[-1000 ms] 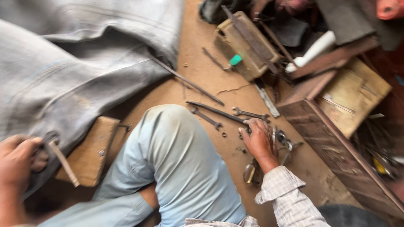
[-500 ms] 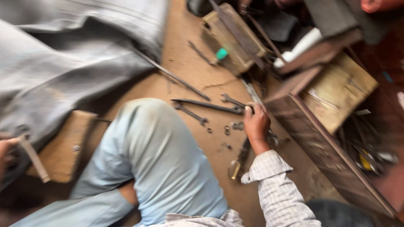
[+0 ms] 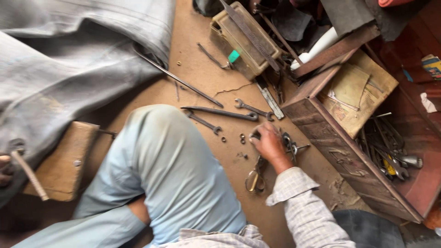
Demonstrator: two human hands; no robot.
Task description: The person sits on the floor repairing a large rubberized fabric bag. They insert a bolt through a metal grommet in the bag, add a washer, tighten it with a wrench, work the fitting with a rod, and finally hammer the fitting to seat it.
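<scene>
Your right hand (image 3: 268, 144) reaches forward, palm down, fingers (image 3: 254, 136) curled. Your left hand (image 3: 5, 169) sits at the frame's left edge, mostly cut off.

Wooden toolbox (image 3: 321, 138), scissors (image 3: 255, 177), grey tyre (image 3: 69, 69).
</scene>
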